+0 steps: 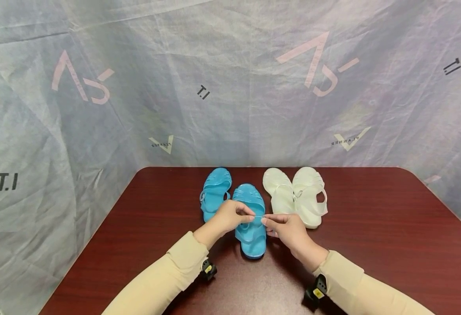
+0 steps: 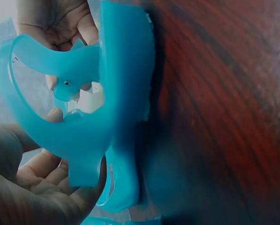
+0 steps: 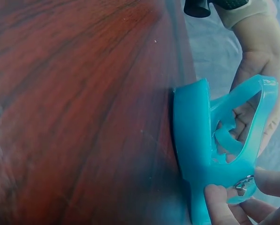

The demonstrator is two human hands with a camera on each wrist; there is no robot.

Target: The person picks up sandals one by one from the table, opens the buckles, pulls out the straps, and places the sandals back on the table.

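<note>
Glossy blue plastic sandal [image 1: 258,229], toe toward the red-brown table's [image 1: 376,227] far edge
Left hand [image 1: 232,212] and right hand [image 1: 291,228] pinch its strap [image 2: 76,140].

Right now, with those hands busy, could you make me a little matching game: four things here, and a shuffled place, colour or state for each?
Things:
1. White sandals
2. Nearer blue sandal
3. Farther blue sandal
4. Table

Descriptions:
A. Dark red
B. Held by left hand and right hand
C. Farthest left of the sandals
D. Right of both blue sandals

Pairs: 1-D; 2-B; 3-C; 4-A
</note>
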